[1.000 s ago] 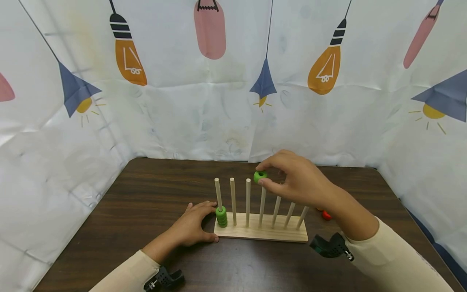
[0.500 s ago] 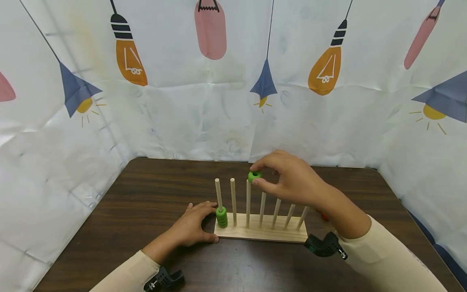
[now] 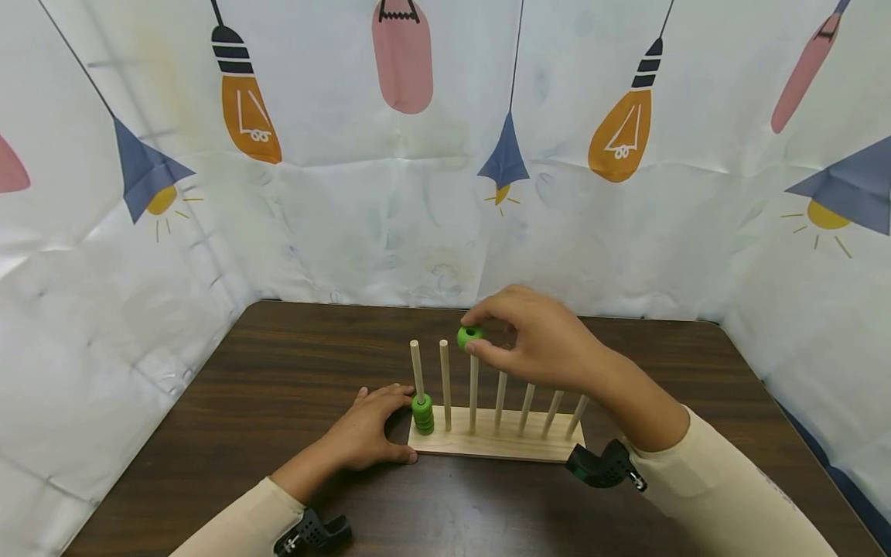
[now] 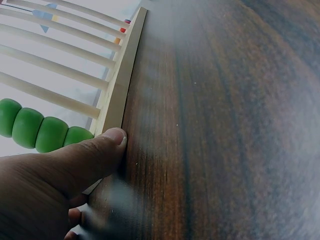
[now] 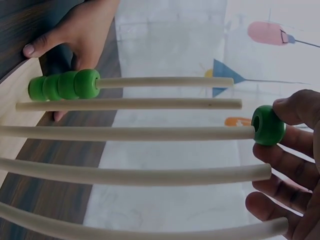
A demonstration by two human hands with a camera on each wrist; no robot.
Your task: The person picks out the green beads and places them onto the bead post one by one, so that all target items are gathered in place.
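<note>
My right hand [image 3: 539, 340] pinches a green bead [image 3: 469, 336] between thumb and fingers, above the tops of the pegs. In the right wrist view that bead [image 5: 268, 126] is at the tip of the third peg [image 5: 150, 133], its hole facing the peg; whether the tip has entered cannot be told. My left hand [image 3: 365, 429] grips the left end of the wooden peg stand [image 3: 497, 445], thumb on its front edge and fingers behind. Several green beads [image 3: 422, 415] are stacked on the leftmost peg. The other pegs in view are bare.
The stand rests on a dark wooden table [image 3: 313, 348]. Beyond its far end, small red and orange beads [image 4: 120, 34] show in the left wrist view. A white printed curtain [image 3: 348, 232] hangs behind the table.
My right hand has carried the green bead left along the peg tops, from near the fourth peg to the third. The left hand and the stand have stayed put.
</note>
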